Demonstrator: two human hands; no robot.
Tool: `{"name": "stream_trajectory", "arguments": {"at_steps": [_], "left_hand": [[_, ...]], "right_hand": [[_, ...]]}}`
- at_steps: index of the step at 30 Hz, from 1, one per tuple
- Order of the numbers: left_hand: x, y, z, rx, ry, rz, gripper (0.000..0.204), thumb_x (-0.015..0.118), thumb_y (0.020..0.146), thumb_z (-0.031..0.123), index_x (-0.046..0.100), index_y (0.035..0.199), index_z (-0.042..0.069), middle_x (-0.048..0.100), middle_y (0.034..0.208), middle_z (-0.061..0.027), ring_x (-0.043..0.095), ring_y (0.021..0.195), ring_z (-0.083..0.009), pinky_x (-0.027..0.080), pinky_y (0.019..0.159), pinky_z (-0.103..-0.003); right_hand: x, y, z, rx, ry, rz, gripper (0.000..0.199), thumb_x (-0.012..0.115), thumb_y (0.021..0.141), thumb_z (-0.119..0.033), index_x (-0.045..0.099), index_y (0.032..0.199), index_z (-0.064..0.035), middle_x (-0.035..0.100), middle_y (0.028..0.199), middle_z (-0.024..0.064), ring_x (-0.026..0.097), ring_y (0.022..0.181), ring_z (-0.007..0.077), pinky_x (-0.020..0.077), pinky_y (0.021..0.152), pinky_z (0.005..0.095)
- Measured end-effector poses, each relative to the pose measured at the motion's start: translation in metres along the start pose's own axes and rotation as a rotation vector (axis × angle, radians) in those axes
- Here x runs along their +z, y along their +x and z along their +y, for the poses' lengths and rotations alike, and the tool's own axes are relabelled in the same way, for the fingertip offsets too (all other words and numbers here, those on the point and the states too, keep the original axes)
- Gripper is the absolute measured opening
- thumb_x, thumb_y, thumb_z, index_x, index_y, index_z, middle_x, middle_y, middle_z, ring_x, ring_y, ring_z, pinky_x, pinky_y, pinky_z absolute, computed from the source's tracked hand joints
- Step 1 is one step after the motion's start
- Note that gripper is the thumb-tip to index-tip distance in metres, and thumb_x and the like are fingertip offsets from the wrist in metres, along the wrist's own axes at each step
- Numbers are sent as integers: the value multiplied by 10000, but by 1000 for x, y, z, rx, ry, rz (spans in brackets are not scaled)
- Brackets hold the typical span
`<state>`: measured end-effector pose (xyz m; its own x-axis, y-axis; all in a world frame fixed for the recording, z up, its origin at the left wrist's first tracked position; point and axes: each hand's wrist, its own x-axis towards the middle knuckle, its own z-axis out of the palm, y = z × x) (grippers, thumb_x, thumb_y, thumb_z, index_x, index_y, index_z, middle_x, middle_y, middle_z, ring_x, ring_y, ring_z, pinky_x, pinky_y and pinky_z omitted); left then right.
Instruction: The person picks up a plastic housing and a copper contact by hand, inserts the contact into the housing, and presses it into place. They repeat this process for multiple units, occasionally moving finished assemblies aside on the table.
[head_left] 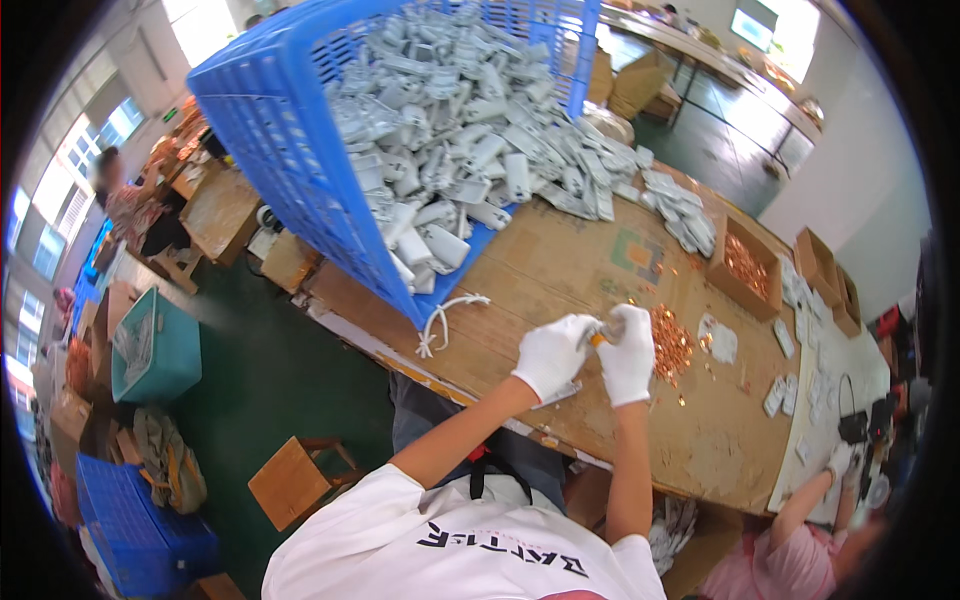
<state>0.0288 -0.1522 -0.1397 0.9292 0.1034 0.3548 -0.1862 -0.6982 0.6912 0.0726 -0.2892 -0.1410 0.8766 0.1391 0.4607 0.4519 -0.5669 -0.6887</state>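
Observation:
Both hands wear white gloves and meet above the cardboard-covered table. My left hand [553, 357] is closed, its fingertips pinched toward the right hand. My right hand [628, 357] is closed too, with bent fingers. Between them shows a small orange piece [598, 339], too small to name and partly covered by the fingers. Beneath my left hand, near the table edge, lies a flat white part [560, 395]. Just right of my right hand spreads a loose pile of small copper-coloured pieces [672, 345]. A whitish clear piece [718, 341] lies beyond the pile.
A large blue crate [290, 150] lies tipped, spilling white plastic housings [485, 150] onto the table. A cardboard box [742, 291] of copper pieces stands to the right. At the lower right another person [790, 550] works. A wooden stool [290, 483] stands behind on the left.

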Motion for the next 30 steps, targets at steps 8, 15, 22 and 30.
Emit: {"name": "stream_trajectory", "arguments": {"at_steps": [8,15,22,30], "left_hand": [[-11,-17,6,-12,-10,-208,260,659,839,238,641,1068,118,687,990,-104,680,874,-319,548,750,-418],[-23,-33,15,13,-81,-185,299,688,817,205,651,1090,90,681,992,-114,677,885,-313,547,766,-393],[-26,-89,25,113,-68,-100,329,727,806,182,621,1097,71,669,931,-142,677,804,-324,558,690,-391],[-50,-98,30,-109,-283,-369,239,604,883,154,599,1102,58,669,912,-185,665,853,-379,530,734,-430]], "right_hand": [[-22,-27,-5,262,375,-316,275,623,832,49,655,1103,16,701,942,84,652,880,120,517,800,267],[-15,-59,-18,624,828,-211,201,592,885,2,649,1072,51,661,942,29,608,859,87,499,759,241],[-36,-96,-30,475,558,-307,44,668,871,9,641,905,13,659,813,23,599,772,74,492,717,240],[-46,-119,-58,258,180,-239,257,643,774,35,687,1021,-16,684,869,168,681,754,270,527,699,329]]}}
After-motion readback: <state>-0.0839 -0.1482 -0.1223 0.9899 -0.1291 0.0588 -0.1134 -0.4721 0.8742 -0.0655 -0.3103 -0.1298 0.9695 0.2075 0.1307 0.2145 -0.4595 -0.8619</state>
